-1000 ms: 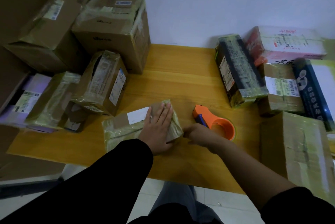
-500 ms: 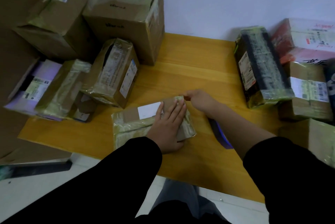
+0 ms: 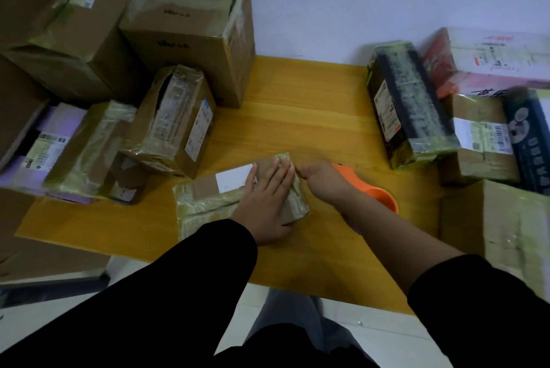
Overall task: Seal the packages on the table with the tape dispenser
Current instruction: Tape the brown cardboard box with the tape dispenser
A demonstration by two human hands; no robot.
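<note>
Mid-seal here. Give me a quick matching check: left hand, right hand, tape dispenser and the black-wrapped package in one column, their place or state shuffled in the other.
Things
1. left hand
2. right hand
3. tape dispenser
4. black-wrapped package

Place or state
A. orange, just right of the small package
B. lying apart on the right, touched by neither hand
C. pressed flat on the small package
D. gripping the tape dispenser

Pairs: 1-C, 2-D, 3-A, 4-B

right hand (image 3: 326, 181) eased back from the package (image 3: 208, 198) corner, tape dispenser (image 3: 378, 195) showing again, seemingly in its grip
</note>
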